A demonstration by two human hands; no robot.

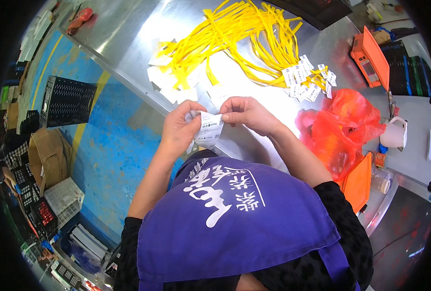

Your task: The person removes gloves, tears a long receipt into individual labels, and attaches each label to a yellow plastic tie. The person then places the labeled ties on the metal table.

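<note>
A white strip of printed labels (208,130) hangs between my two hands in front of the purple apron, over the near edge of the metal table. My left hand (179,127) is closed on the strip's left part. At its upper right corner, the thumb and forefinger of my right hand (247,116) pinch it. Just beyond lies a large bundle of yellow straps (235,34) on the table. White labels (306,80) are attached to the strap ends at the right, and more white tags (174,85) lie at the left ends.
A red plastic bag (344,131) sits on the table at my right. Behind it stands an orange bin (369,58), with a white mug (395,133) farther right. A black crate (69,101) rests on the blue floor (111,155) at left, near brown bags (50,155).
</note>
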